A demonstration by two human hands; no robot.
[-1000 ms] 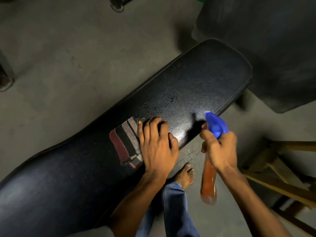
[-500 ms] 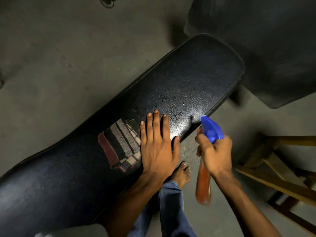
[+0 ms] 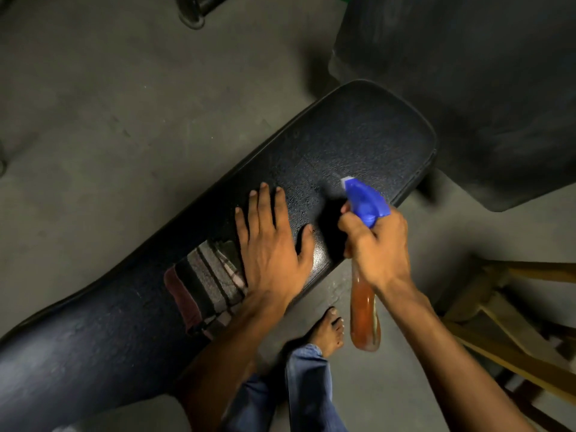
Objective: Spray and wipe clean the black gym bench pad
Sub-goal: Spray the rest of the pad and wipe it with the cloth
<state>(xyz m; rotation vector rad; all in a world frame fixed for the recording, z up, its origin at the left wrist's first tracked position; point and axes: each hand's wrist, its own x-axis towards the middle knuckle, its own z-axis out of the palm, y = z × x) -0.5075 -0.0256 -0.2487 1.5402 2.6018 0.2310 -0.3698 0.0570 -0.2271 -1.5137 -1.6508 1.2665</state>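
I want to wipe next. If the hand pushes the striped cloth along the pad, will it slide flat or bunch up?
The striped cloth looks soft and folded, so it probably bunches unless pressed flat. Droplets on the bench pad likely help it glide.

bench pad (image 3: 358,145): grained glossy vinyl | cloth (image 3: 205,285): striped woven | spray bottle (image 3: 365,319): translucent plastic | floor (image 3: 109,104): matt concrete

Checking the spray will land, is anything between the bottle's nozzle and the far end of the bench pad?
Nothing visible. The spray bottle, gripped by the right hand, points at the bare bench pad. The left hand and striped cloth lie nearer, off that line.
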